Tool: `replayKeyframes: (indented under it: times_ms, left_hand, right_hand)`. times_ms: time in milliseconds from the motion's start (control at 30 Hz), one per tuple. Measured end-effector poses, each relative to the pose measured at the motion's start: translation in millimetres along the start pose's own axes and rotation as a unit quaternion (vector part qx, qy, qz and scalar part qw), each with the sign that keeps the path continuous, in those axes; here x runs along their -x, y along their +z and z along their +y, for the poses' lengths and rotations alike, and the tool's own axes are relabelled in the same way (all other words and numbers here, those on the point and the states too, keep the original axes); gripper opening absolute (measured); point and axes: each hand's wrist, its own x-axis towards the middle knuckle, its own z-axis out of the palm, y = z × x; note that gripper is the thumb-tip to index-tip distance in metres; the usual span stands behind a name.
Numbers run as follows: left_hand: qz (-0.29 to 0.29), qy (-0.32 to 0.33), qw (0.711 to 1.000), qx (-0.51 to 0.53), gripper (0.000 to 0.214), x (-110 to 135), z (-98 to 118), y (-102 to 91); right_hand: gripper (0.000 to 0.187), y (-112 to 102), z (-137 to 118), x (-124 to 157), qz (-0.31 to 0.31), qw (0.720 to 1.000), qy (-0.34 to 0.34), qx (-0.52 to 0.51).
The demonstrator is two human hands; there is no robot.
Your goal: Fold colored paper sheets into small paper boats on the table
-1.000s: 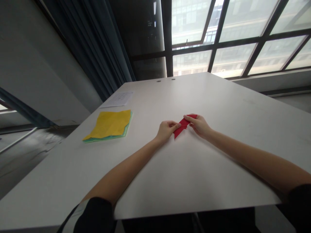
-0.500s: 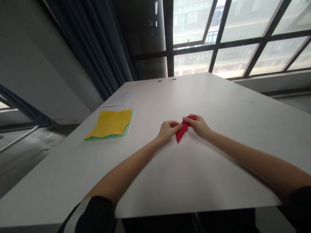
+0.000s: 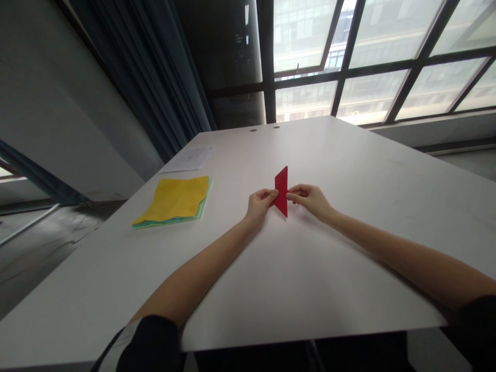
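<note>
A folded red paper (image 3: 281,190), shaped like a narrow diamond, stands upright on its lower point on the white table (image 3: 349,170). My left hand (image 3: 260,203) pinches its left edge. My right hand (image 3: 309,199) pinches its right edge. Both hands rest near the middle of the table, a little apart, with the paper between them.
A stack of coloured sheets with a yellow one on top (image 3: 176,199) lies on the table to the left. A white printed sheet (image 3: 188,158) lies farther back left. Dark curtains (image 3: 155,72) and large windows (image 3: 372,57) stand beyond the table's far edge.
The red paper was lying low and slanted between my hands; now it is turned upright, its tip pointing up. Both hands shifted slightly and hold its side edges.
</note>
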Motion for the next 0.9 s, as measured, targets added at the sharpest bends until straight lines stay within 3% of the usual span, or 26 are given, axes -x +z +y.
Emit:
replayKeyframes:
  times_ms: [200,300,433,533,633,700,900]
  left_hand:
    - [-0.026,-0.015,0.999,-0.037,0.029,1,0,1.7]
    - [-0.007,0.013,0.995,-0.097,0.034,0,1,1.4]
    - [0.019,0.152,0.964,-0.220,0.033,2,6,0.2]
    - [-0.033,0.232,0.915,-0.328,0.018,6,11,-0.9]
    - [-0.084,0.244,0.878,-0.403,0.004,10,13,-1.9]
    - [-0.094,0.237,0.864,-0.433,0.007,10,11,-2.5]
    - [-0.085,0.206,0.855,-0.468,0.015,9,8,-2.9]
  right_hand:
    - [0.026,-6,-2,-3,0.001,0.998,-0.049,0.048]
    - [0.019,-12,-10,-5,0.006,0.985,-0.077,0.158]
    - [0.011,-22,-25,-6,-0.080,0.919,-0.131,0.364]
    - [0.013,-26,-32,-6,-0.122,0.871,-0.147,0.452]
    - [0.014,-28,-34,-6,-0.138,0.848,-0.148,0.490]
    - [0.014,-28,-34,-7,-0.146,0.839,-0.146,0.504]
    - [0.014,-27,-34,-6,-0.165,0.807,-0.152,0.547]
